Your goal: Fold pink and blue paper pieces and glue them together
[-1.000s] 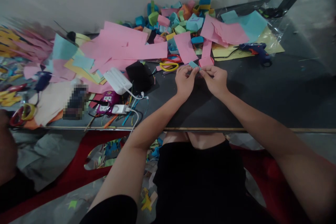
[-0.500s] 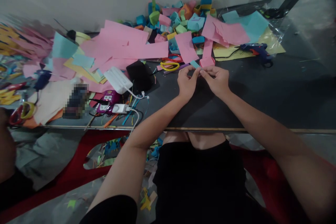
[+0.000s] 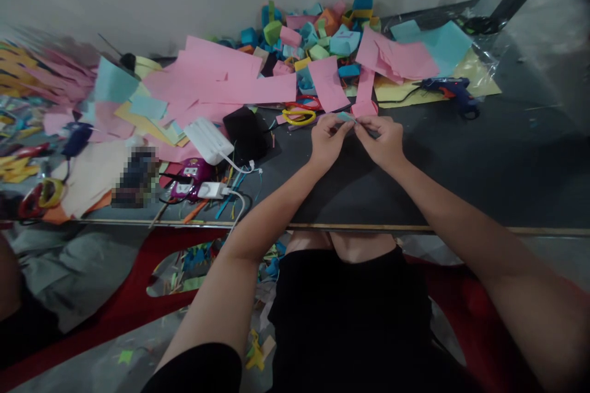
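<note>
My left hand (image 3: 326, 140) and my right hand (image 3: 383, 140) meet over the dark table (image 3: 461, 159), fingertips pinched together on a small light-blue paper strip (image 3: 345, 116). Both hands are closed on it. Just beyond my fingers lies a pink paper ring (image 3: 364, 109), and yellow-handled scissors (image 3: 298, 115) lie to the left of my left hand.
Pink paper sheets (image 3: 221, 77) and a heap of folded coloured paper pieces (image 3: 313, 31) cover the far side. A blue glue gun (image 3: 449, 89) lies at the right. A white power bank (image 3: 206, 140), a black pouch (image 3: 245, 132) and cables sit at the left. Another person's arm shows at the far left.
My hands have stayed in place with small finger movements on the blue strip, which now lies flatter between my fingertips. The view has shifted slightly.
</note>
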Motion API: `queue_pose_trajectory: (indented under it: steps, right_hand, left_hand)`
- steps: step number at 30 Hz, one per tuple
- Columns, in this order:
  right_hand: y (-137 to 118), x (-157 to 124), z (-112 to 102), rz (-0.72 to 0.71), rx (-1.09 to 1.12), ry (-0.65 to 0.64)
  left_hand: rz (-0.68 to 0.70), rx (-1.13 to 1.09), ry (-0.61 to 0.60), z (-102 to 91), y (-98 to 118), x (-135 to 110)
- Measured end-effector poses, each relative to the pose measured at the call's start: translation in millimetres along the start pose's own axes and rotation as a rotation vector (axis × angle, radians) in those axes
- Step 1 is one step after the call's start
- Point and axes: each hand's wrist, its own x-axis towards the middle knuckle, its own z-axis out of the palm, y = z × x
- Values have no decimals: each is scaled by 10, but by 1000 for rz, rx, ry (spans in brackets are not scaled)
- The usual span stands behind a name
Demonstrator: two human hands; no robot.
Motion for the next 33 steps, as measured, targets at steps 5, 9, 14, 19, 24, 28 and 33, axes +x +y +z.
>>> queue_pose_trajectory:
  steps: [5, 9, 14, 19, 24, 28, 33]
  right_hand:
    - [3, 31, -50, 34, 18, -62]
    - [40, 78, -19, 241, 346, -155]
    - [9, 117, -25, 551, 673, -359]
    - [-105, 137, -69, 669, 712, -380]
    - [-124, 152, -53, 684, 707, -333]
    - [-66, 133, -22, 577, 621, -250]
    - [-40, 88, -69, 281, 308, -144]
  left_hand:
    - [131, 75, -93, -98, 13, 77]
    - [61, -133, -411, -147, 59, 150]
    - [-150, -433, -670, -237, 156, 173]
    - [-214, -429, -644, -277, 165, 182]
    - [-169, -371, -578, -225, 106, 172]
    - [-69, -307, -529, -215, 81, 172]
    - [219, 137, -356, -278, 151, 135]
